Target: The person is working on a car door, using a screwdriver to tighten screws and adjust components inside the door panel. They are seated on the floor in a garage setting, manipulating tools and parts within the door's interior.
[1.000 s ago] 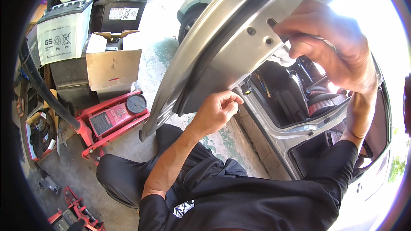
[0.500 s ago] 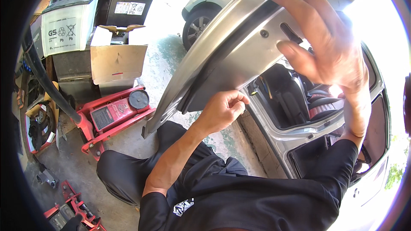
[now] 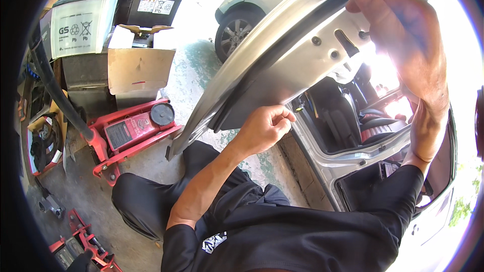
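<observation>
Fingers of the left hand (image 3: pixel 264 130) are bent inward into a loose curl, just beside the lower edge of a silver car door (image 3: pixel 287 75); whether they pinch anything, I cannot tell. Up and to the right of it, the right hand (image 3: pixel 413 40) is raised at the door's upper part, its fingers bent and overlapping the metal in view; whether it grips the door or some small piece, I cannot tell. The door reaches from one hand to the other and slants away left of both. Just left of the right hand, its metal shows a long dark slot (image 3: pixel 346 43) and a round hole (image 3: pixel 316 41). A black seal (image 3: pixel 275 53) runs along the door above the left hand. Beyond and below the right hand, a dark seat (image 3: pixel 330 123) shows inside a silver car body (image 3: pixel 340 160). Well left of the left hand are a red jack (image 3: pixel 132 133), a cardboard box (image 3: pixel 138 68) and a pale battery (image 3: pixel 80 27). Farther off, above the left hand, is another car's wheel (image 3: pixel 237 32).
</observation>
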The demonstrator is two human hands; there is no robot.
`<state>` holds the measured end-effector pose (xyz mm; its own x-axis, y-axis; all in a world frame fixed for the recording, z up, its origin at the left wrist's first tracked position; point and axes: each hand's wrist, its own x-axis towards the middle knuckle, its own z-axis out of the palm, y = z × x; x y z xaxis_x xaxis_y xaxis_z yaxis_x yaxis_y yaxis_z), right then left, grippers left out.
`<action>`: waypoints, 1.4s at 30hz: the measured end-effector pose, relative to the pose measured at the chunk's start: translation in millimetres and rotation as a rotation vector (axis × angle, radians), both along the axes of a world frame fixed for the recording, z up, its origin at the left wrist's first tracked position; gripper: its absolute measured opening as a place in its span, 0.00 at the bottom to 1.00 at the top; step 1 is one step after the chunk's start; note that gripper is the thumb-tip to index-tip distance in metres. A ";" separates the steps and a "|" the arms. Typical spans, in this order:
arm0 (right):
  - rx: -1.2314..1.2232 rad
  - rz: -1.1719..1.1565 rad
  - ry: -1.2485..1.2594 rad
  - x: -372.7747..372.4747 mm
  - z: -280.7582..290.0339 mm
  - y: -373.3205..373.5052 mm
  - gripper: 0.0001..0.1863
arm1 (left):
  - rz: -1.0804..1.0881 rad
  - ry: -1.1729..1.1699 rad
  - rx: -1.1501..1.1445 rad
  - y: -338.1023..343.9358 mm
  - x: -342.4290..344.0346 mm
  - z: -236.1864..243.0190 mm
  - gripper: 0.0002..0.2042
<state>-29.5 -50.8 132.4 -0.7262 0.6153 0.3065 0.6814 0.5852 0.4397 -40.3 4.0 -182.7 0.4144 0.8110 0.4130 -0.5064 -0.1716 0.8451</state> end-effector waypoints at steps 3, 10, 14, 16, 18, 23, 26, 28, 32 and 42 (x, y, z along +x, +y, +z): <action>0.070 0.143 -0.029 1.5 2.0 4.1 0.12 | -0.004 -0.016 0.007 -0.4 -0.8 -2.2 0.09; 0.166 0.365 -0.381 10.0 -0.6 8.5 0.12 | -0.009 -0.026 0.009 0.1 5.5 -3.6 0.09; 0.168 0.168 -0.252 4.5 -14.0 -4.9 0.14 | -0.023 -0.004 -0.003 -2.3 0.7 1.1 0.09; 0.238 0.007 -0.141 5.1 -22.7 -7.5 0.14 | 0.009 -0.004 0.021 -0.3 1.5 -2.3 0.09; 0.417 0.042 -0.221 12.1 -23.7 -1.2 0.15 | 0.041 -0.004 0.031 0.7 -1.2 -2.5 0.09; 0.250 0.376 -0.246 2.3 -31.8 -26.8 0.15 | -0.009 -0.061 0.055 -2.3 12.7 -1.9 0.09; 0.061 0.317 -0.104 -3.6 -42.2 -4.6 0.16 | 0.048 -0.063 0.040 3.3 3.1 -4.5 0.08; 0.027 0.289 -0.115 -9.4 -41.8 2.3 0.17 | 0.059 -0.042 0.048 0.7 -0.9 -2.2 0.08; -0.060 0.054 -0.056 -18.5 -43.9 -1.5 0.18 | 0.023 -0.075 0.066 -3.4 11.6 0.4 0.08; -0.044 0.284 -0.308 -20.3 -37.8 30.1 0.17 | 0.057 -0.032 0.057 -2.9 0.3 2.1 0.08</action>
